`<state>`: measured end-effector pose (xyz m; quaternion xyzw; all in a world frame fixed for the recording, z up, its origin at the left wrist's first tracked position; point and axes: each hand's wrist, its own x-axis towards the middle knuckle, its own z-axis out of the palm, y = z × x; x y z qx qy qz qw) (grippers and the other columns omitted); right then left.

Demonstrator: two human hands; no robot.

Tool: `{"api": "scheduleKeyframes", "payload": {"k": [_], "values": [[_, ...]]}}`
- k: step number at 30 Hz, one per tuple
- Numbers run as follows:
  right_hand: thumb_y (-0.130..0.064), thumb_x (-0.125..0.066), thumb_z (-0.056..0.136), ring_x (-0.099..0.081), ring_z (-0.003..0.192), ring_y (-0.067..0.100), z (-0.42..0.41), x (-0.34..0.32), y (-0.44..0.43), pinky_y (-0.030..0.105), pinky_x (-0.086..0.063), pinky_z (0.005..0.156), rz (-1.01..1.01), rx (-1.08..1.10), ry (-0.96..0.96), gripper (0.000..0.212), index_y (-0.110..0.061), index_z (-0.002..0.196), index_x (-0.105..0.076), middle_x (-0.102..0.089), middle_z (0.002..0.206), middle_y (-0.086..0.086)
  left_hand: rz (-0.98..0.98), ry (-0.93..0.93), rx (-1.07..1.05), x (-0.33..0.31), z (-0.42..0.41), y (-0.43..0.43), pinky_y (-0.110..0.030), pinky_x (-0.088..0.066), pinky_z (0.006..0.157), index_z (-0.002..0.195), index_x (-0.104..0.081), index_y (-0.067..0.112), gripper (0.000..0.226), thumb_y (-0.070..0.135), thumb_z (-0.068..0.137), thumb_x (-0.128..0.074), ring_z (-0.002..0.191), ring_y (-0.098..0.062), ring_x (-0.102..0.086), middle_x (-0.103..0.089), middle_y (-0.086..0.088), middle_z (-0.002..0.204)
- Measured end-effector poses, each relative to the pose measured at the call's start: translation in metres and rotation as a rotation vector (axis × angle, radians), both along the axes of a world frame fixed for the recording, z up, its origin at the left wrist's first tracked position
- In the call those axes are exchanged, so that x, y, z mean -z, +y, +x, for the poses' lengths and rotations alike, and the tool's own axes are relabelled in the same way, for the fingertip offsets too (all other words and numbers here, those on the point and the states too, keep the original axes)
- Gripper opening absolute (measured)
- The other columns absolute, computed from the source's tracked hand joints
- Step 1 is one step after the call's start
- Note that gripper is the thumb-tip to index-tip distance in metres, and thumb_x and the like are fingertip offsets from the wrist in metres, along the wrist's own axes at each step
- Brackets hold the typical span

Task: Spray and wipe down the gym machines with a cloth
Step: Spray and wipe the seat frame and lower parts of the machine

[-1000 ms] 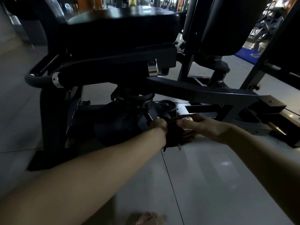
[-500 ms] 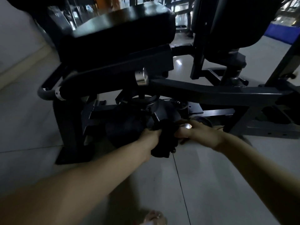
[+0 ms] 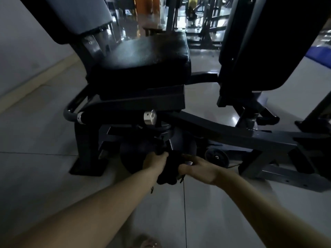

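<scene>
Gripping a dark cloth (image 3: 169, 169) between them, the left hand (image 3: 155, 161) and right hand (image 3: 198, 170) hide its middle; the pivot housing (image 3: 176, 140) just above is murky.

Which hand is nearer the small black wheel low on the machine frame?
Right. The right hand grips the cloth just left of the wheel; the left hand holds the cloth's far side, farther away.

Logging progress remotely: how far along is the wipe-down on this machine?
Done: nothing can be confirmed; no surface looks visibly wiped. In hand: left hand and right hand both grip the bunched black cloth under the black padded seat. Left: seat and dark metal frame; no spray bottle visible.
</scene>
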<state>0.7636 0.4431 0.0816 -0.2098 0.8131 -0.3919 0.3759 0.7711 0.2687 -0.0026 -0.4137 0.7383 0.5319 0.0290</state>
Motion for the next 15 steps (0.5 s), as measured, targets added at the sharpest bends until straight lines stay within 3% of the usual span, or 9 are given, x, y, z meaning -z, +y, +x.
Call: {"api": "scheduleKeyframes", "payload": {"k": [1,3,5,7,9,10,12,15], "values": [[-0.025,-0.062,0.091,-0.06,0.089,0.006,0.002,0.004,0.0,0.017,-0.052,0.082,-0.025,0.017,-0.025,0.024,-0.023,0.115,-0.059,-0.068,0.105,0.003,0.199,-0.011,-0.037,0.002,-0.007,0.006,-0.03,-0.054,0.066,0.116,-0.067,0.008,0.048,0.047,0.087,-0.069,0.084,-0.026,-0.067,-0.069,-0.009,0.104],[-0.033,-0.065,0.086,-0.066,0.091,0.011,0.004,0.017,0.002,0.02,-0.054,0.091,-0.084,0.087,-0.027,0.043,-0.034,0.126,-0.052,-0.07,0.104,0.004,0.504,-0.016,-0.003,0.011,-0.021,0.019,-0.034,-0.06,0.068,0.116,-0.072,0.009,0.055,0.052,0.082,-0.074,0.084,-0.027,-0.072,-0.074,-0.009,0.102],[-0.03,-0.065,0.085,-0.068,0.093,0.006,0.005,0.027,0.001,0.022,-0.056,0.088,-0.159,0.141,0.006,0.038,-0.041,0.119,-0.053,-0.069,0.11,0.005,0.555,0.029,0.098,0.018,-0.03,0.023,-0.028,-0.056,0.061,0.116,-0.073,0.006,0.043,0.041,0.091,-0.071,0.083,-0.025,-0.072,-0.075,-0.011,0.102],[-0.03,-0.064,0.088,-0.061,0.101,-0.006,0.006,0.027,0.0,0.013,-0.051,0.084,-0.186,0.163,0.05,0.03,-0.049,0.107,-0.053,-0.06,0.121,-0.009,0.511,0.05,0.174,0.024,-0.04,0.019,-0.027,-0.056,0.062,0.117,-0.071,0.002,0.036,0.031,0.096,-0.067,0.086,-0.025,-0.072,-0.074,-0.015,0.105],[-0.042,-0.061,0.08,-0.055,0.115,-0.002,0.005,0.032,-0.001,0.02,-0.046,0.093,-0.149,0.19,0.055,0.036,-0.053,0.113,-0.053,-0.057,0.128,-0.013,0.38,0.028,0.24,0.031,-0.053,0.011,-0.03,-0.058,0.078,0.12,-0.069,0.0,0.039,0.033,0.098,-0.066,0.098,-0.028,-0.071,-0.073,-0.016,0.112],[-0.045,-0.06,0.077,-0.056,0.116,0.0,0.005,0.034,-0.001,0.023,-0.046,0.095,-0.141,0.201,0.038,0.041,-0.051,0.117,-0.054,-0.06,0.126,-0.014,0.29,0.012,0.257,0.033,-0.061,0.007,-0.031,-0.056,0.086,0.121,-0.066,-0.001,0.042,0.035,0.099,-0.064,0.103,-0.029,-0.069,-0.071,-0.015,0.115],[-0.047,-0.06,0.077,-0.062,0.109,-0.002,0.005,0.035,-0.002,0.023,-0.049,0.093,-0.124,0.203,0.006,0.047,-0.045,0.124,-0.057,-0.067,0.117,-0.014,0.13,-0.022,0.29,0.04,-0.073,0.004,-0.028,-0.047,0.087,0.123,-0.059,0.003,0.044,0.041,0.101,-0.06,0.11,-0.028,-0.063,-0.064,-0.013,0.12],[-0.048,-0.059,0.081,-0.064,0.108,0.003,0.005,0.033,-0.003,0.026,-0.05,0.095,-0.091,0.204,-0.005,0.048,-0.039,0.128,-0.057,-0.07,0.116,-0.007,-0.08,-0.083,0.336,0.047,-0.083,-0.008,-0.033,-0.044,0.099,0.141,-0.053,0.006,0.075,0.065,0.095,-0.053,0.127,-0.034,-0.057,-0.059,-0.017,0.139]]}}
